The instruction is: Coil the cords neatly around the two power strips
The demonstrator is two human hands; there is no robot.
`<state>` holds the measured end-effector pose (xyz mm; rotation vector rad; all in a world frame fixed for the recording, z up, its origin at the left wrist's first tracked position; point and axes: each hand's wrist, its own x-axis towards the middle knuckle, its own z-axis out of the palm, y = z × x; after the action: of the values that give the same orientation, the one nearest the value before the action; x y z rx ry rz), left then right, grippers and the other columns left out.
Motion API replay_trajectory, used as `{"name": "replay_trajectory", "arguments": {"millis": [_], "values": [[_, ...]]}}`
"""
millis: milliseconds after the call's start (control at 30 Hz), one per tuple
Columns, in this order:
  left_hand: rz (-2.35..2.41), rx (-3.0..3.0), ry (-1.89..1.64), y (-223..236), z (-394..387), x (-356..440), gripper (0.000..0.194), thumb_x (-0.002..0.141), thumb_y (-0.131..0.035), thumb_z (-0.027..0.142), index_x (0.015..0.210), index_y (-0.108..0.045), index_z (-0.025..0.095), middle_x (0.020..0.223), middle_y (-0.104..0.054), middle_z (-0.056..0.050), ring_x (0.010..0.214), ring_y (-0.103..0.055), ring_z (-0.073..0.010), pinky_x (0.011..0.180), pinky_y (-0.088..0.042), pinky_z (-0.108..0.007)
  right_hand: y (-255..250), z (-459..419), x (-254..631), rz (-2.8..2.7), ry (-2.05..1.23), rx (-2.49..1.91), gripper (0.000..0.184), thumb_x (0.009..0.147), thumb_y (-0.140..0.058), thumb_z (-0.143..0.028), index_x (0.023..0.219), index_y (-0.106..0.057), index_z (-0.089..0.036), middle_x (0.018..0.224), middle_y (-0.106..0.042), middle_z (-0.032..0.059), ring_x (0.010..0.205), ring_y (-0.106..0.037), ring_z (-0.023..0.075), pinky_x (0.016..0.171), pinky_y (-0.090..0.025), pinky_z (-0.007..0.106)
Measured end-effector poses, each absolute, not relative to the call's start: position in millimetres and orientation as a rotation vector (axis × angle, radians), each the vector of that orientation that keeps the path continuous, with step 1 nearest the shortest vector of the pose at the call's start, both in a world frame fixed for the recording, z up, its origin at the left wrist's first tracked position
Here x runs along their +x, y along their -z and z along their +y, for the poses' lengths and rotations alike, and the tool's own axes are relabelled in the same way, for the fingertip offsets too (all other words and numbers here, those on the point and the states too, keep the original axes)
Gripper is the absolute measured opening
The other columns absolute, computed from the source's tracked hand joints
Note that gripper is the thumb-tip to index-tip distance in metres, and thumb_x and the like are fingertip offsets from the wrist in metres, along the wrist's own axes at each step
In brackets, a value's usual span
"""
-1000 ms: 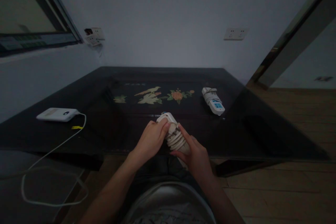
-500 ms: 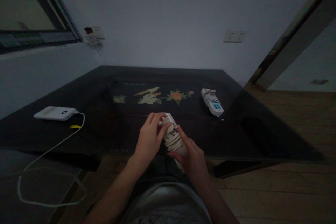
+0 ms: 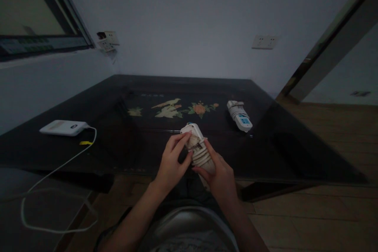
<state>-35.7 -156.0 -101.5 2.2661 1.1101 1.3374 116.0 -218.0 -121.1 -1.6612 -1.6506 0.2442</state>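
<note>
A white power strip (image 3: 197, 128) with its cord (image 3: 201, 156) wound around the middle is held over the table's front edge, tilted. My right hand (image 3: 219, 171) grips its lower right side, thumb and fingers closed about the wound cord. At the upper left, my left hand (image 3: 174, 161) has its fingertips on the strip and the cord's end, where a plug seems to sit; the exact grip is partly hidden. A second power strip (image 3: 239, 116), white with blue socket faces and a wrapped cord, lies on the table to the right.
The dark glossy table (image 3: 177, 145) bears a bird-and-flower picture (image 3: 168, 110). On its left lies a white power bank (image 3: 63, 127) with a white cable (image 3: 67, 161) hanging off the front edge. Wall sockets (image 3: 265, 41) are behind, a window (image 3: 35, 8) at left.
My left fingers have shifted from the cord's end and opened somewhat, showing more of the strip's top. The strip and both hands have moved slightly right and down.
</note>
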Motion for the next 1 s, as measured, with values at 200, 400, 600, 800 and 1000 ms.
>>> {"name": "replay_trajectory", "arguments": {"millis": [200, 400, 600, 800, 1000], "values": [[1.231, 2.216, -1.369, 107, -156, -32, 0.037, 0.087, -0.058, 0.024, 0.124, -0.056, 0.025, 0.105, -0.060, -0.005, 0.099, -0.059, -0.0187, 0.090, -0.050, -0.035, 123, -216, 114, -1.656, -0.200, -1.678, 0.076, 0.077, -0.071, -0.042, 0.143, -0.038, -0.024, 0.108, -0.067, 0.0086, 0.089, -0.068, 0.0237, 0.079, -0.055, 0.034], [1.269, 2.222, -1.365, 107, -162, -31, 0.034, 0.091, -0.053, 0.028, 0.124, -0.057, 0.025, 0.103, -0.062, -0.005, 0.095, -0.061, -0.0177, 0.087, -0.051, -0.032, 123, -217, 112, -1.672, -0.167, -1.682, 0.077, 0.078, -0.069, -0.041, 0.145, -0.034, -0.027, 0.103, -0.067, 0.0074, 0.086, -0.068, 0.0237, 0.077, -0.056, 0.035], [1.234, 2.316, -1.283, 102, -165, -34, 0.033, 0.093, -0.049, 0.025, 0.125, -0.055, 0.022, 0.107, -0.061, -0.007, 0.100, -0.060, -0.0185, 0.089, -0.049, -0.031, 121, -218, 111, -1.695, -0.182, -1.693, 0.077, 0.077, -0.070, -0.041, 0.144, -0.036, -0.024, 0.106, -0.066, 0.0096, 0.088, -0.068, 0.0247, 0.078, -0.056, 0.036], [1.157, 2.403, -1.236, 99, -167, -33, 0.033, 0.092, -0.050, 0.024, 0.124, -0.056, 0.019, 0.106, -0.061, -0.008, 0.097, -0.058, -0.0180, 0.085, -0.050, -0.028, 120, -213, 111, -1.631, -0.174, -1.703, 0.082, 0.075, -0.074, -0.034, 0.145, -0.033, -0.026, 0.108, -0.067, 0.0086, 0.093, -0.068, 0.0252, 0.084, -0.054, 0.037], [1.101, 2.413, -1.267, 98, -171, -35, 0.035, 0.091, -0.052, 0.021, 0.126, -0.056, 0.020, 0.108, -0.061, -0.009, 0.100, -0.057, -0.0183, 0.087, -0.050, -0.030, 120, -211, 113, -1.633, -0.173, -1.685, 0.083, 0.072, -0.077, -0.029, 0.144, -0.035, -0.026, 0.114, -0.066, 0.0092, 0.099, -0.066, 0.0267, 0.089, -0.053, 0.039]]}}
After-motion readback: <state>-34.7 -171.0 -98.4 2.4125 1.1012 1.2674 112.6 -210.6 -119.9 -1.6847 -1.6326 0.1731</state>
